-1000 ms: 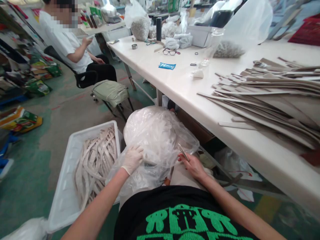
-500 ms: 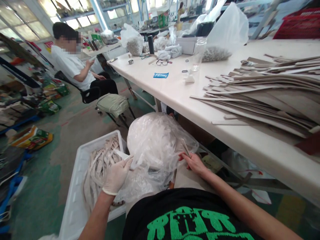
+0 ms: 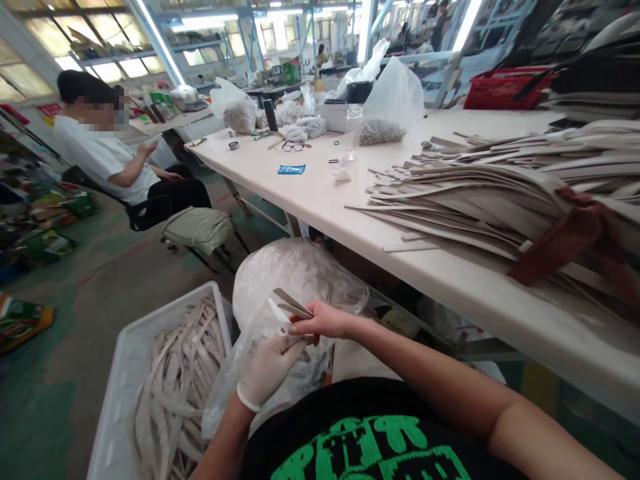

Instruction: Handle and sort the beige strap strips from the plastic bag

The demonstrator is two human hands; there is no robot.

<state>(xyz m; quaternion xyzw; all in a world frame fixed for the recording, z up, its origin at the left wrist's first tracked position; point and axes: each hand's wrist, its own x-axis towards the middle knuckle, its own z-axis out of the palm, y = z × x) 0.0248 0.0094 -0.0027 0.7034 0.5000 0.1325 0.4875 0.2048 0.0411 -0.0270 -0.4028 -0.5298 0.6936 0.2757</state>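
My left hand [image 3: 270,370], in a thin white glove, is closed with fingertips pinched on a pale strip [image 3: 276,311] that sticks up. My bare right hand [image 3: 325,321] meets it above my lap, its fingers wrapped round a narrow two-pronged tool [image 3: 293,304], which looks like thread snips. Its two flat grey prongs stand apart and point up and left. Just behind the hands bulges a big clear plastic bag [image 3: 295,267] of whitish pieces. To the left, a white plastic crate [image 3: 113,393] holds a tangle of beige strips [image 3: 175,393].
A long white table [image 3: 320,193] runs along the right, bearing a heap of beige strips [image 3: 475,193], a dark red strap [image 3: 565,240], glasses [image 3: 295,147], a blue packet [image 3: 291,169] and filled bags [image 3: 383,127]. A seated person [image 3: 107,147] is beyond a padded stool [image 3: 197,228].
My right hand has moved left with the tool and now meets my left hand. The left hand has shifted a little right, and the camera view has turned slightly right.
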